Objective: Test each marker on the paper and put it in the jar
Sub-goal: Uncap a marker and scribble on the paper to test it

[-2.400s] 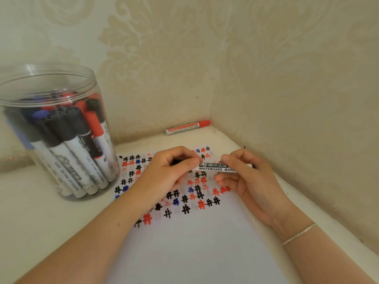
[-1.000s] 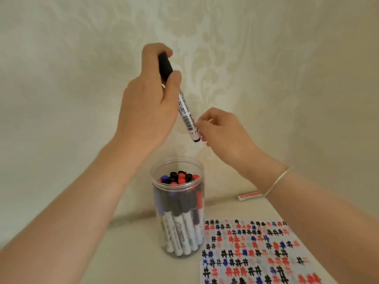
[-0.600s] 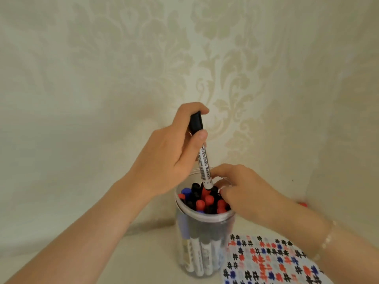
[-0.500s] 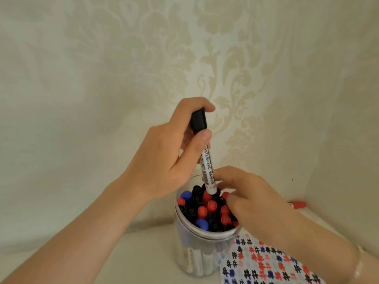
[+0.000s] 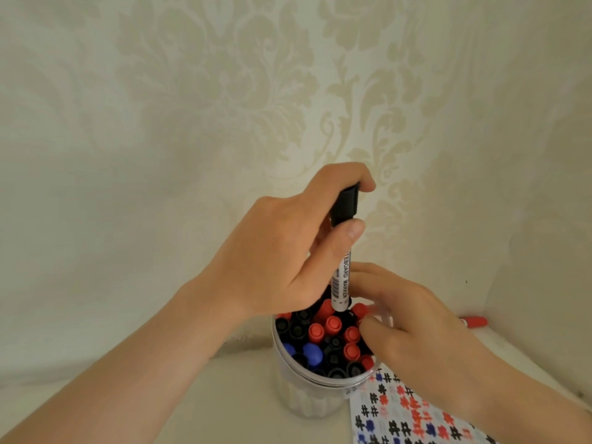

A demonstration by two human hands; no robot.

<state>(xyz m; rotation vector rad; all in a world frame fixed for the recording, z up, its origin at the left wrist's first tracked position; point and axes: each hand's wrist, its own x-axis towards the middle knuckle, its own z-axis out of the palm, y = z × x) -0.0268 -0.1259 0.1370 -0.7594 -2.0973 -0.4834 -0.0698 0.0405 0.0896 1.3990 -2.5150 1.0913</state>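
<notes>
Your jar (image 5: 298, 392) is packed tight with capped markers, so the black marker (image 5: 342, 254) could jam on a red or black cap and tip sideways, or the jar could slide if you press hard. Your left hand (image 5: 282, 251) grips the marker near its black cap, thumb on the barrel, index finger over the top; its lower end sits just at the jar mouth among the caps. Your right hand (image 5: 413, 328) rests at the rim, fingers loosely bent, seemingly parting the caps and gripping nothing. One red marker (image 5: 475, 322) lies by the wall, the paper (image 5: 416, 421) beside the jar
</notes>
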